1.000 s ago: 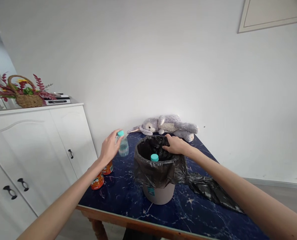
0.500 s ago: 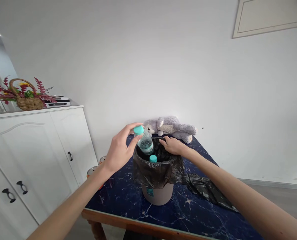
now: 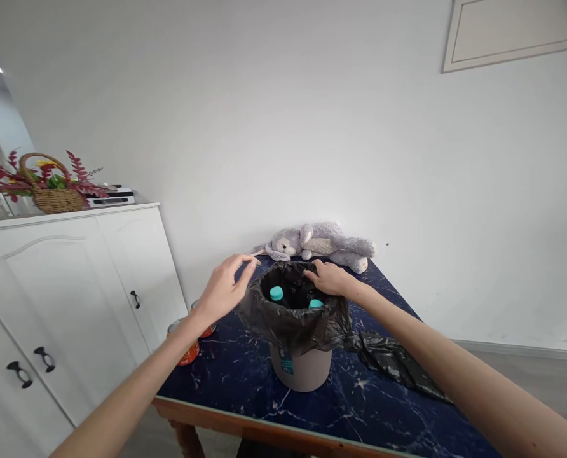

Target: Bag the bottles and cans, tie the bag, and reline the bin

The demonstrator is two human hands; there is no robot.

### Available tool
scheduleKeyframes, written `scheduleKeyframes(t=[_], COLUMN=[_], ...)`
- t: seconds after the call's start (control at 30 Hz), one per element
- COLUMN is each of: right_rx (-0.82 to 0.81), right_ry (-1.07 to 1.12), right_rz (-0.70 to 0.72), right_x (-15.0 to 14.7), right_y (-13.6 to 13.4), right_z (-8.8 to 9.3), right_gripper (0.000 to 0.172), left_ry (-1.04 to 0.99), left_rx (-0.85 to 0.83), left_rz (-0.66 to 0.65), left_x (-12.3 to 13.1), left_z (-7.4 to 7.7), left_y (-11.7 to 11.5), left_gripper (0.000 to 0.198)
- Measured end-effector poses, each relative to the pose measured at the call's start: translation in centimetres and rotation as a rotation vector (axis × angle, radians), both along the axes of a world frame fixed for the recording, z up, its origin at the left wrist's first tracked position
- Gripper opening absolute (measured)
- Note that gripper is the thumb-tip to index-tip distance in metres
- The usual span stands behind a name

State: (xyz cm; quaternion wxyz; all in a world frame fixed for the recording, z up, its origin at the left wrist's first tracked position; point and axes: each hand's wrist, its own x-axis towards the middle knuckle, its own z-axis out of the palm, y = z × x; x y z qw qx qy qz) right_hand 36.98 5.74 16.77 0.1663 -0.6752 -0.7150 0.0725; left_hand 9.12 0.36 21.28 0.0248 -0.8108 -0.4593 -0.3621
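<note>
A grey trash bin point(image 3: 307, 372) lined with a black trash bag point(image 3: 297, 331) stands on the table. Inside it are two plastic bottles whose teal caps show: one bottle cap point(image 3: 276, 293) at the left, another bottle cap point(image 3: 316, 304) at the front right. Their bodies are mostly hidden by the bag. My right hand point(image 3: 330, 278) grips the bag at the bin's far right rim. Left of the bin, my left hand point(image 3: 226, 285) hovers just outside the rim, holding nothing, with thumb and fingers curved and a gap between them.
Two orange cans, a nearer can point(image 3: 188, 353) and a farther can point(image 3: 209, 329), stand behind my left forearm. A plush toy point(image 3: 321, 242) lies against the wall. The bag's loose tail point(image 3: 398, 362) trails right across the dark blue marbled table point(image 3: 245, 394). A white cabinet point(image 3: 74, 286) is at left.
My left hand has let go of the bottle and drawn back to the left. That bottle has dropped into the bin, and the other cap has shifted right. The right hand keeps its place.
</note>
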Motion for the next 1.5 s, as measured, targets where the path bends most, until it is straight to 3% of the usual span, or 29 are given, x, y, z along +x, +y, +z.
scheduleKeyframes(t=[0.13, 0.3, 0.43, 0.57, 0.63, 0.7, 0.9, 0.93, 1.0, 1.07, 1.2, 1.37, 1.5], right_rx=[-0.007, -0.010, -0.011, -0.006, -0.004, -0.005, -0.008, -0.006, -0.005, -0.003, 0.007, 0.007, 0.004], right_ry=[-0.001, -0.009, -0.015, -0.022, -0.024, -0.024, -0.013, -0.012, -0.011, -0.011, -0.006, 0.000, 0.005], right_rz=[-0.007, -0.011, -0.011, -0.011, -0.012, -0.016, -0.021, -0.021, -0.021, -0.024, -0.021, -0.018, -0.020], right_x=[0.0, -0.1, -0.1, -0.1, -0.2, -0.3, -0.6, -0.6, -0.6, -0.6, -0.5, -0.5, -0.4], right_y=[0.1, 0.1, 0.0, -0.3, -0.5, -0.7, -1.0, -1.0, -1.0, -0.9, -0.8, -0.7, -0.8], right_z=[-0.1, -0.1, -0.1, 0.2, 0.4, 0.6, 0.8, 0.8, 0.8, 0.7, 0.7, 0.7, 0.8], right_gripper=[0.052, 0.050, 0.050, 0.050, 0.050, 0.050, 0.049, 0.049, 0.048, 0.048, 0.046, 0.044, 0.044], left_ry=[0.020, 0.223, 0.379, 0.439, 0.420, 0.368, 0.113, 0.073, -0.064, -0.032, 0.161, 0.277, 0.207], left_rx=[-0.011, -0.234, -0.412, -0.445, -0.397, -0.303, 0.116, 0.165, 0.199, 0.140, -0.005, -0.142, -0.116], left_rz=[0.235, 0.479, 0.566, 0.585, 0.565, 0.534, 0.406, 0.345, 0.061, -0.103, -0.190, -0.242, -0.198], left_x=[-4.9, -11.1, -13.0, -12.4, -11.7, -10.9, -5.8, -4.5, -1.7, 1.0, 4.8, 6.6, 6.3], left_z=[-1.9, -5.6, -7.8, -8.8, -8.3, -6.8, 1.7, 2.9, 4.6, 5.0, 3.4, 1.4, 1.8], left_y=[4.0, 8.2, 8.6, 7.3, 6.6, 5.9, 3.0, 2.1, 0.2, -1.7, -3.6, -2.0, -1.3], left_gripper=[0.050, 0.059, 0.051, 0.037, 0.036, 0.042, 0.067, 0.067, 0.064, 0.058, 0.057, 0.065, 0.061])
